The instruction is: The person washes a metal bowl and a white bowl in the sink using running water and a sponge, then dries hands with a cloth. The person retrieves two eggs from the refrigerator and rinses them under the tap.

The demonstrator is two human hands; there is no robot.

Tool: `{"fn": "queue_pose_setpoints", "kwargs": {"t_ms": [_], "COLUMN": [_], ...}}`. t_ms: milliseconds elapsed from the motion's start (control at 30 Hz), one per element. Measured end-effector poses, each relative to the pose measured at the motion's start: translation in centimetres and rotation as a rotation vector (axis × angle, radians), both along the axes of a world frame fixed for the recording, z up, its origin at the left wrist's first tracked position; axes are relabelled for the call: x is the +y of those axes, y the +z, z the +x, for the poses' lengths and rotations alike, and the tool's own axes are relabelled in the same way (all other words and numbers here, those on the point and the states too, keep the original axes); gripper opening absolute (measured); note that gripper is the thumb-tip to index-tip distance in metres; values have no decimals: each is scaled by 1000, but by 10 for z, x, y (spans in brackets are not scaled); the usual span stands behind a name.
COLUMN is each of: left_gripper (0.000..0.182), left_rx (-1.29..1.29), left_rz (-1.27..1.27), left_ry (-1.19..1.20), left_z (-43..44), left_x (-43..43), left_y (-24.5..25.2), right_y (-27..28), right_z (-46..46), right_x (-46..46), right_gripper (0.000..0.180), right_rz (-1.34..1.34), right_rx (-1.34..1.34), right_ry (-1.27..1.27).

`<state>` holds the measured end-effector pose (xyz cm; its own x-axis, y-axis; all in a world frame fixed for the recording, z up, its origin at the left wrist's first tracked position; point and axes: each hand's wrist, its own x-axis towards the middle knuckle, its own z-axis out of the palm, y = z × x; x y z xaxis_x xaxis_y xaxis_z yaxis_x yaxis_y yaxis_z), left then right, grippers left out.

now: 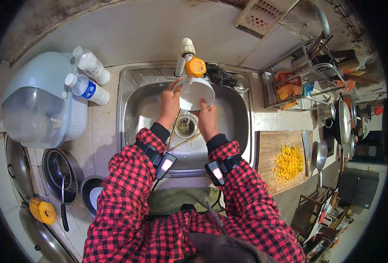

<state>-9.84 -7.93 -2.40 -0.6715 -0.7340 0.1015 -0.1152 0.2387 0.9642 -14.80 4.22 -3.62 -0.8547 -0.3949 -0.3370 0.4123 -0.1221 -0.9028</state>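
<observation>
A white bowl [197, 93] is held tilted between my two hands, under the orange-handled faucet [195, 67] over the stainless steel sink [141, 115]. My left hand [170, 103] grips its left rim. On its lower right side is my right hand [208, 118], thumb over the bowl's inner face. Water seems to run from the spout into the bowl and down to the drain [185, 127]. A pair of chopsticks [184, 142] lies in the sink, spread apart, below the bowl. Behind the faucet's right side sits a dark scouring pad [218, 75].
To the right, a wooden cutting board [267, 157] carries chopped yellow pieces [288, 162] and a cleaver [306, 144]. Two plastic bottles [90, 90] and a lidded light-blue container [41, 75] stand left. Metal bowls [77, 164] and a cut pumpkin piece [43, 210] lie lower left.
</observation>
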Motion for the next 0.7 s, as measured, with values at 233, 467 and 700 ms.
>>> {"fn": "queue_pose_setpoints", "kwargs": {"t_ms": [233, 467, 700], "left_gripper": [62, 64, 50], "left_rx": [160, -20, 181], "left_rz": [409, -275, 447], "left_ry": [-189, -224, 50], "left_z": [13, 9, -16], "left_x": [25, 9, 17], "left_y": [-3, 20, 17], "right_y": [4, -11, 20], "right_z": [17, -49, -36], "right_x": [-12, 6, 11], "right_gripper": [29, 20, 44], "right_rz": [-145, 451, 544], "right_rx": [-194, 476, 596], "right_ry": [-45, 58, 276]}}
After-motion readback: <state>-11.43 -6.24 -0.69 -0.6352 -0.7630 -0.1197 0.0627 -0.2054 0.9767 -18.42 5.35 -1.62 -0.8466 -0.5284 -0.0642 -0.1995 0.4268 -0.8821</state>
